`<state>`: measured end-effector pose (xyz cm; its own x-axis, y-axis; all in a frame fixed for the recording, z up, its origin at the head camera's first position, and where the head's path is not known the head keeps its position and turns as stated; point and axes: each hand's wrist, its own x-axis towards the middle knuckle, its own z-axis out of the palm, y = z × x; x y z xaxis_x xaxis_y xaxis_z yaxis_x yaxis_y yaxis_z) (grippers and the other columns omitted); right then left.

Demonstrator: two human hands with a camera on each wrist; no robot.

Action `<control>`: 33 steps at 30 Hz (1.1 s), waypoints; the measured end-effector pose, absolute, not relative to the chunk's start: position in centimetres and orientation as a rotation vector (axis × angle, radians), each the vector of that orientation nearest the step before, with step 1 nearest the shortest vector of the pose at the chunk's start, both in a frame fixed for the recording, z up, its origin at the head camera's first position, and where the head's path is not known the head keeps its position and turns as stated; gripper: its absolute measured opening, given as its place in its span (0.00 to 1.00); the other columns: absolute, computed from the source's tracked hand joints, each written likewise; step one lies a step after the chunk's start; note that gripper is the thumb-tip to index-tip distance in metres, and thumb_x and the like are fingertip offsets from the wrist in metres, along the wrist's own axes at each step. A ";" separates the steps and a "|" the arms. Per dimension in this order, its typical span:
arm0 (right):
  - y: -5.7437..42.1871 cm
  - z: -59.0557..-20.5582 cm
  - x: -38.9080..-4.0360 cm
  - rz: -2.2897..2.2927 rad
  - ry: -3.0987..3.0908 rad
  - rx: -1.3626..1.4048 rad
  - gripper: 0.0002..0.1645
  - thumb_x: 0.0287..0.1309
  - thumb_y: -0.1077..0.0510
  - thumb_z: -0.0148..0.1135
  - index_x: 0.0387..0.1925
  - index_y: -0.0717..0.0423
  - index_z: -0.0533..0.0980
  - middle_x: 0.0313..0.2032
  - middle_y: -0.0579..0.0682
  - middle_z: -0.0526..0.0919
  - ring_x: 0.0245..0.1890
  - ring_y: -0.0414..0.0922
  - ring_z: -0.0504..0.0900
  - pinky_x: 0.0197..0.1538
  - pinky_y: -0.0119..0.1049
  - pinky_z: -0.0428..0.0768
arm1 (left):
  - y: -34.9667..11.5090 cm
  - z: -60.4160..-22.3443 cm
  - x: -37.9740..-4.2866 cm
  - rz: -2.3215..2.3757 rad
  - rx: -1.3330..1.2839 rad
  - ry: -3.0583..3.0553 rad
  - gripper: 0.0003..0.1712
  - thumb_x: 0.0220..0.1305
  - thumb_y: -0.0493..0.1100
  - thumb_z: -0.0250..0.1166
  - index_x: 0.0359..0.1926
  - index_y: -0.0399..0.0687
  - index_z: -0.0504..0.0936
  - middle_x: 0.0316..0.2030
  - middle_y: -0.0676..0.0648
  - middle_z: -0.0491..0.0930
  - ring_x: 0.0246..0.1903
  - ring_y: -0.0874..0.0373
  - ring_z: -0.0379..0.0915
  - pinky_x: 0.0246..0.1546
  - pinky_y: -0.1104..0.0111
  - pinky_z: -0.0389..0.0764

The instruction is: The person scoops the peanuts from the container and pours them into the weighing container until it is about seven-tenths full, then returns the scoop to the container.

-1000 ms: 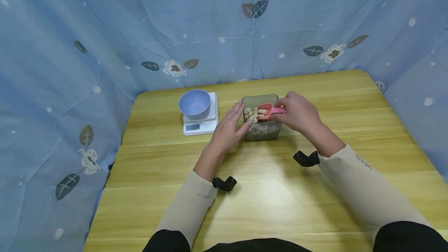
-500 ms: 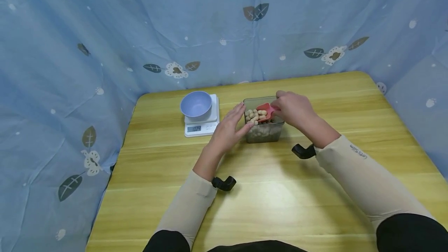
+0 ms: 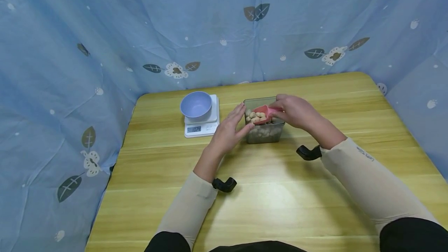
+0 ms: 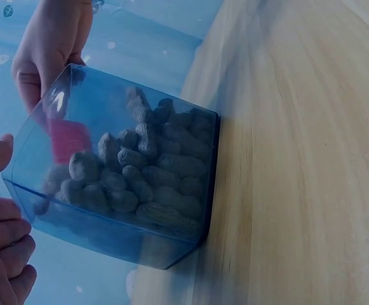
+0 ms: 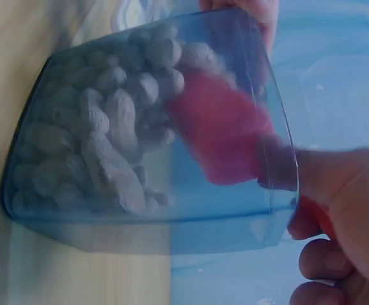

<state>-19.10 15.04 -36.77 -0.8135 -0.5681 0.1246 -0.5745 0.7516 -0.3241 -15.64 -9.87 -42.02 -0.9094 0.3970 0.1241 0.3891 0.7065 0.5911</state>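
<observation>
A clear grey-tinted container [image 3: 264, 134] part-filled with unshelled peanuts [image 4: 140, 178] stands on the table. My right hand [image 3: 297, 112] grips the handle of a pink scoop [image 3: 263, 112], whose bowl is inside the container among the peanuts. In the right wrist view the scoop [image 5: 219, 127] shows blurred through the wall, with peanuts at its front edge. My left hand [image 3: 227, 127] rests against the container's left side with its fingers fairly straight and the thumb at the front rim; in the left wrist view this hand [image 4: 3, 241] is partly cut off.
Left of the container, a blue-purple bowl [image 3: 196, 105] sits on a white digital kitchen scale [image 3: 210, 127] with a lit display. The wooden table [image 3: 266, 197] ends at a blue patterned curtain [image 3: 224, 22] behind.
The scoop has shifted and tilted within the container as my right hand moved slightly, first inward, then a little back and lower. My left hand stays against the container.
</observation>
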 end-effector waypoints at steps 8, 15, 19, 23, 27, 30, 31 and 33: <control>15.2 -37.7 -18.6 0.782 -2.912 0.839 0.20 0.63 0.53 0.66 0.50 0.63 0.83 0.30 0.52 0.75 0.26 0.46 0.68 0.30 0.38 0.69 | -9.7 -42.1 -15.6 1.023 0.680 2.897 0.46 0.68 0.74 0.44 0.78 0.58 0.50 0.77 0.59 0.43 0.76 0.53 0.45 0.75 0.55 0.55; 16.5 -38.2 -18.5 1.022 -2.893 0.641 0.21 0.56 0.50 0.72 0.47 0.59 0.85 0.30 0.50 0.75 0.26 0.47 0.69 0.30 0.39 0.69 | -9.6 -42.2 -15.6 1.014 0.664 2.901 0.45 0.69 0.72 0.45 0.78 0.57 0.51 0.77 0.59 0.43 0.76 0.54 0.46 0.75 0.55 0.55; 17.5 -38.7 -18.3 1.151 -2.867 0.552 0.21 0.55 0.49 0.73 0.47 0.58 0.85 0.30 0.50 0.77 0.27 0.47 0.69 0.30 0.38 0.70 | -9.6 -42.2 -15.5 1.024 0.640 2.899 0.44 0.69 0.70 0.48 0.77 0.56 0.52 0.77 0.60 0.44 0.76 0.54 0.46 0.75 0.55 0.55; 18.2 -39.1 -18.2 1.246 -2.872 0.479 0.24 0.56 0.46 0.71 0.49 0.57 0.84 0.33 0.51 0.78 0.29 0.48 0.69 0.29 0.37 0.70 | -9.6 -42.1 -15.5 1.029 0.621 2.892 0.43 0.70 0.69 0.49 0.78 0.58 0.51 0.77 0.61 0.43 0.76 0.56 0.45 0.75 0.55 0.55; 18.5 -39.2 -18.0 1.284 -2.868 0.462 0.27 0.57 0.43 0.70 0.50 0.57 0.84 0.34 0.51 0.78 0.30 0.48 0.69 0.28 0.36 0.70 | -9.5 -42.0 -15.4 1.037 0.621 2.894 0.42 0.71 0.68 0.50 0.78 0.56 0.52 0.77 0.60 0.44 0.76 0.55 0.45 0.75 0.54 0.56; 18.6 -39.2 -17.9 1.280 -2.871 0.463 0.28 0.58 0.41 0.68 0.51 0.57 0.83 0.34 0.51 0.78 0.30 0.48 0.69 0.29 0.36 0.70 | -9.5 -42.0 -15.4 1.046 0.623 2.893 0.42 0.71 0.66 0.50 0.77 0.55 0.53 0.77 0.59 0.45 0.76 0.55 0.46 0.74 0.54 0.56; 18.7 -39.2 -17.9 1.290 -2.872 0.451 0.28 0.57 0.41 0.69 0.51 0.56 0.83 0.34 0.51 0.78 0.30 0.48 0.69 0.29 0.36 0.70 | -9.5 -42.0 -15.4 1.050 0.625 2.892 0.42 0.71 0.66 0.51 0.77 0.55 0.53 0.77 0.58 0.45 0.76 0.55 0.46 0.74 0.54 0.56; 18.7 -39.2 -17.9 1.293 -2.878 0.444 0.28 0.58 0.41 0.68 0.51 0.56 0.83 0.34 0.51 0.78 0.30 0.48 0.69 0.29 0.37 0.70 | -9.5 -42.0 -15.4 1.052 0.628 2.895 0.42 0.71 0.67 0.50 0.77 0.55 0.53 0.77 0.58 0.45 0.76 0.54 0.46 0.74 0.54 0.56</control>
